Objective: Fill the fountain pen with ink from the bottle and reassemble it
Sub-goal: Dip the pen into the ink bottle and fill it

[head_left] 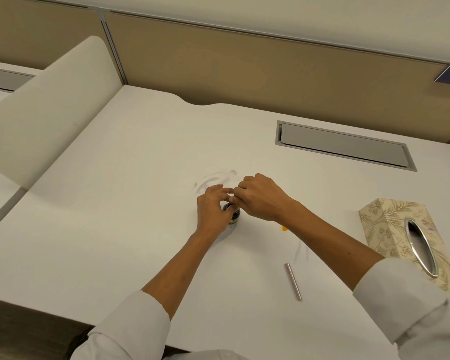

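A small dark ink bottle (233, 213) stands in the middle of the white desk (130, 193), its mouth showing between my fingers. My left hand (213, 209) grips the bottle from the left side. My right hand (257, 197) hovers right over the mouth with its fingers curled together. It pinches a small part there, seemingly the pen's front section, mostly hidden by the fingers. The fingertips of both hands touch above the bottle. The metallic pen barrel (293, 281) lies apart on the desk, below my right forearm.
A patterned tissue box (390, 229) with a metal slot sits at the right edge. A small orange thing (285, 228) peeks out beneath my right wrist. A grey cable hatch (343, 145) is set into the desk at the back right. A smudge (213, 179) marks the desk behind the hands.
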### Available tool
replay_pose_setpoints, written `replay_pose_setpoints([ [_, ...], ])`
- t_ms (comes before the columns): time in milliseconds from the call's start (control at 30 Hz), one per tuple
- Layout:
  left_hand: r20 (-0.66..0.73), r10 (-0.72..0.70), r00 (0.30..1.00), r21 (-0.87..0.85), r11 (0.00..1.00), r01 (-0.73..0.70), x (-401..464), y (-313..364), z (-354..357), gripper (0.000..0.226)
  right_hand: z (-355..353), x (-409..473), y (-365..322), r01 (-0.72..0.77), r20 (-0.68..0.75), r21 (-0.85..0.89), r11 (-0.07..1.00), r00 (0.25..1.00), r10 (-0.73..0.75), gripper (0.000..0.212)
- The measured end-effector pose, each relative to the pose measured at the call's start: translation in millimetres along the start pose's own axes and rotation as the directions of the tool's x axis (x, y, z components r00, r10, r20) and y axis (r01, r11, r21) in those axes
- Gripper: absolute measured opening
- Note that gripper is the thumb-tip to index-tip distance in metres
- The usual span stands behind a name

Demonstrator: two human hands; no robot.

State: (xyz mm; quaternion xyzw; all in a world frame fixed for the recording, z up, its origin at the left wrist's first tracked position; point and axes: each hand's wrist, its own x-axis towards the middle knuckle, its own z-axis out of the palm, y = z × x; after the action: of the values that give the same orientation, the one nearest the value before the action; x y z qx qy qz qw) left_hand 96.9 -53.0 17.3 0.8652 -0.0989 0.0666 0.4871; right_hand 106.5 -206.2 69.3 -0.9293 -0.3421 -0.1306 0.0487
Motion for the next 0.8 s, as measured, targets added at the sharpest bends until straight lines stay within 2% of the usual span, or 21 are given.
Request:
replay_pose_setpoints([
  [67, -0.014, -0.006, 1.000, -0.014, 1.000, 0.005, 0.1, 0.5, -0.8, 0.011, -1.2, -2.2, 1.7, -0.006, 0.022, 0.048, 0.999, 1.000, 0.005, 0.014],
  [100, -0.012, -0.009, 1.000, -0.015, 1.000, 0.009, 0.3, 0.5, -1.2, 0.011, -2.5, -3.2, 3.4, 0.003, 0.051, 0.053, 0.999, 0.999, -0.006, 0.017],
  [167, 0.003, -0.019, 1.000, -0.008, 1.000, 0.019, 1.0, 0.0, -1.4, 0.010, -3.7, -4.0, 7.2, 0.045, 0.091, 0.049, 0.998, 0.995, -0.049, 0.015],
  [300, 0.012, -0.031, 0.999, 0.006, 0.999, 0.031, 0.9, 0.7, 0.4, 0.011, -6.1, 0.2, 4.0, 0.074, 0.085, -0.006, 0.997, 0.994, -0.073, 0.003],
  [467, -0.017, 0.003, 1.000, 0.003, 1.000, -0.003, -1.8, 2.0, 0.4, 0.013, -4.7, 4.2, -4.2, 0.075, 0.068, -0.084, 0.994, 0.995, -0.070, 0.027],
  [633, -0.023, 0.031, 0.999, 0.015, 0.999, -0.030, -1.4, 1.0, -1.3, 0.011, 0.0, 6.2, -4.0, 0.031, 0.028, -0.108, 0.994, 0.999, -0.028, 0.034],
  [733, -0.033, 0.019, 0.999, 0.009, 1.000, -0.019, -0.7, 1.8, -2.4, 0.012, -4.5, 3.5, -3.8, 0.017, 0.014, -0.029, 0.999, 1.000, -0.016, 0.022],
  [800, -0.024, 0.017, 1.000, 0.011, 1.000, -0.017, -0.3, -0.5, -2.0, 0.013, -8.3, 1.1, -2.2, 0.066, 0.041, 0.013, 0.998, 0.997, -0.067, 0.009],
])
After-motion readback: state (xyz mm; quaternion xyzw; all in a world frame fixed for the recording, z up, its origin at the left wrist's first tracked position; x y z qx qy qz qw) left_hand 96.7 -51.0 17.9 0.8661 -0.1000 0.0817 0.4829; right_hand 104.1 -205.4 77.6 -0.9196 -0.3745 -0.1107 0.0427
